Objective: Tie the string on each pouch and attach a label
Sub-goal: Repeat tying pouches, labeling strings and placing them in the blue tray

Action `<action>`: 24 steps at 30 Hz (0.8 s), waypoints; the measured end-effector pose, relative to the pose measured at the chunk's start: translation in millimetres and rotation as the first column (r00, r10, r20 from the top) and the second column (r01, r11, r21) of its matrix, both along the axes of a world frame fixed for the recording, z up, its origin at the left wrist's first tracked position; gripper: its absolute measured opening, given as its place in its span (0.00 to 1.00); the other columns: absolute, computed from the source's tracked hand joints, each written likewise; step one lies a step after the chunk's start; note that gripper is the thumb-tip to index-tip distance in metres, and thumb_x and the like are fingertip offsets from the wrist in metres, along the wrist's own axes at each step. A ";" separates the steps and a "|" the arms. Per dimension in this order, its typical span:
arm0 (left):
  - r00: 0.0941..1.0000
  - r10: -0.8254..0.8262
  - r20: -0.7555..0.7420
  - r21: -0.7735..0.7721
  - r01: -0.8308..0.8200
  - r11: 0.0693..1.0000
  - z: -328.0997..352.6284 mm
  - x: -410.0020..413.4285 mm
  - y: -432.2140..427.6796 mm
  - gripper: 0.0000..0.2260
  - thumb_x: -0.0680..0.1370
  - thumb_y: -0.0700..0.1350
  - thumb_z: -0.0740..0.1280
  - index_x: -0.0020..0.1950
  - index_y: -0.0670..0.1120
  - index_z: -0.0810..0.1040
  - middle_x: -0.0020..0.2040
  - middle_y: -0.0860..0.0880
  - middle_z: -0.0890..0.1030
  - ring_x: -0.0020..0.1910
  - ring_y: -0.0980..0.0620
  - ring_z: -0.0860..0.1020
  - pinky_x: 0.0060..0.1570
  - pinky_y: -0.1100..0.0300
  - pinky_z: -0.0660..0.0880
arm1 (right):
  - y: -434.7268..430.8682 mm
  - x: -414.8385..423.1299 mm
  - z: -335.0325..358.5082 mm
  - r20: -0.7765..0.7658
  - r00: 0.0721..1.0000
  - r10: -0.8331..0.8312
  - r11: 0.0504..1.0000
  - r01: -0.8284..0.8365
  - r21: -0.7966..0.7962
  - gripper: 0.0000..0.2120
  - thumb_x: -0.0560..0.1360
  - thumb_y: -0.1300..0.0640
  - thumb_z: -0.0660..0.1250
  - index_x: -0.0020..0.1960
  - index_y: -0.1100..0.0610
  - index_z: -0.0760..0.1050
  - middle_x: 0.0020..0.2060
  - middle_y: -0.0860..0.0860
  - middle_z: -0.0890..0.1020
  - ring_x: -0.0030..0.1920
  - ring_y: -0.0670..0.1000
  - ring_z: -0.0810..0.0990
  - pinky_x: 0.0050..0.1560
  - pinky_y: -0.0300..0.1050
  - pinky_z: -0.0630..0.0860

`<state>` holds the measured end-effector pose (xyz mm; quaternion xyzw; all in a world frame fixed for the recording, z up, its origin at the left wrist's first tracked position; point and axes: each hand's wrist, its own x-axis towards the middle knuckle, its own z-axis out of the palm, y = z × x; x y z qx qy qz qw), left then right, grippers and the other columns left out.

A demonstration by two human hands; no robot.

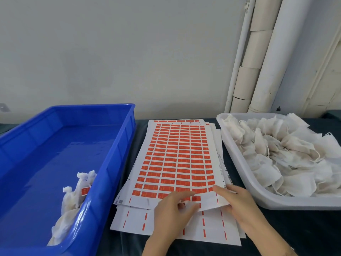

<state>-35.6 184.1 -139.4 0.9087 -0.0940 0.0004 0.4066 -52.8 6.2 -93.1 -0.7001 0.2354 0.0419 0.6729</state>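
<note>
Left hand (175,206): bottom centre, fingertips pinching the near edge of the top label sheet (177,157).
Right hand (235,199): beside it, holding that sheet's lifted corner.
Risk: a label could tear or fold onto itself (thin sticker, hasty peel).
Finished pouches (73,198): lower left, in the blue bin (118,154).
Untied pouches (280,154): right, heaped in the white tray (234,163).

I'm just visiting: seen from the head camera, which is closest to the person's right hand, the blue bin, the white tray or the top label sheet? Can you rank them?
1. The label sheet, in the middle: the right hand holds its near corner.
2. The white tray, just to the hand's right.
3. The blue bin, far left, across the sheets.
</note>
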 end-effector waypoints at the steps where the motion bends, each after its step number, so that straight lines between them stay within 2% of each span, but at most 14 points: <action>1: 1.000 0.011 0.007 -0.025 -0.011 1.000 -0.9 -1.0 0.6 0.09 0.71 0.65 0.67 0.50 0.72 0.74 0.50 0.72 0.74 0.46 0.66 0.76 0.42 0.76 0.70 | 2.6 1.3 0.5 -0.016 0.998 0.054 0.995 -0.053 0.079 0.17 0.71 0.54 0.74 0.58 0.54 0.76 0.49 0.51 0.85 0.48 0.53 0.84 0.54 0.56 0.78; 4: 0.998 0.038 0.042 -0.097 -0.034 0.995 -2.9 -4.6 1.6 0.06 0.74 0.61 0.67 0.49 0.72 0.75 0.49 0.69 0.77 0.48 0.67 0.76 0.43 0.76 0.72 | 10.1 1.9 -4.6 0.017 0.994 0.106 0.935 -0.106 0.339 0.19 0.71 0.62 0.73 0.61 0.54 0.75 0.50 0.55 0.85 0.50 0.57 0.84 0.51 0.56 0.80; 6: 0.997 0.043 0.069 -0.119 -0.034 0.992 -3.9 -5.9 1.7 0.07 0.74 0.60 0.67 0.51 0.70 0.76 0.49 0.68 0.78 0.49 0.68 0.75 0.43 0.76 0.72 | 14.9 1.1 -11.4 0.026 0.994 0.110 0.847 -0.107 0.521 0.21 0.71 0.68 0.71 0.62 0.57 0.73 0.52 0.60 0.84 0.51 0.60 0.83 0.50 0.57 0.80; 8: 0.996 0.035 0.085 -0.134 -0.023 0.991 -5.2 -6.4 2.0 0.08 0.74 0.61 0.67 0.52 0.71 0.75 0.47 0.66 0.78 0.49 0.68 0.74 0.43 0.76 0.72 | 18.0 -0.1 -19.3 0.022 0.994 0.105 0.790 -0.097 0.605 0.22 0.72 0.72 0.68 0.63 0.59 0.72 0.53 0.62 0.83 0.52 0.62 0.83 0.51 0.60 0.80; 10: 0.996 0.027 0.081 -0.142 -0.015 0.990 -5.7 -5.9 2.1 0.08 0.74 0.61 0.67 0.52 0.71 0.74 0.46 0.65 0.77 0.48 0.67 0.74 0.42 0.76 0.72 | 19.2 -1.1 -24.3 0.033 0.996 0.083 0.785 -0.086 0.613 0.22 0.72 0.74 0.65 0.63 0.58 0.72 0.52 0.62 0.83 0.51 0.63 0.83 0.48 0.61 0.80; 14: 0.996 0.007 0.085 -0.146 0.005 0.989 -4.4 -4.4 1.4 0.09 0.73 0.61 0.67 0.53 0.71 0.75 0.46 0.65 0.77 0.47 0.65 0.74 0.43 0.76 0.72 | 19.4 -4.1 -27.2 0.037 0.999 0.033 0.792 -0.049 0.609 0.24 0.70 0.73 0.67 0.62 0.56 0.72 0.49 0.61 0.84 0.48 0.62 0.84 0.43 0.59 0.81; 18: 0.989 -0.002 0.146 -0.139 0.022 0.990 -1.9 -2.4 -0.4 0.11 0.73 0.59 0.69 0.55 0.66 0.79 0.45 0.64 0.76 0.46 0.64 0.74 0.45 0.76 0.72 | 17.0 -5.5 -27.5 0.051 0.998 0.044 0.756 -0.067 0.651 0.30 0.65 0.69 0.69 0.66 0.56 0.70 0.53 0.62 0.82 0.51 0.63 0.83 0.48 0.61 0.80; 24: 0.966 -0.084 0.247 -0.095 0.110 0.989 1.0 -0.9 -2.8 0.13 0.75 0.53 0.68 0.59 0.55 0.82 0.45 0.63 0.78 0.44 0.63 0.76 0.50 0.73 0.73 | 14.7 -6.8 -30.0 0.077 0.996 0.051 0.726 -0.090 0.682 0.31 0.65 0.69 0.69 0.67 0.56 0.69 0.56 0.62 0.81 0.54 0.63 0.81 0.53 0.65 0.77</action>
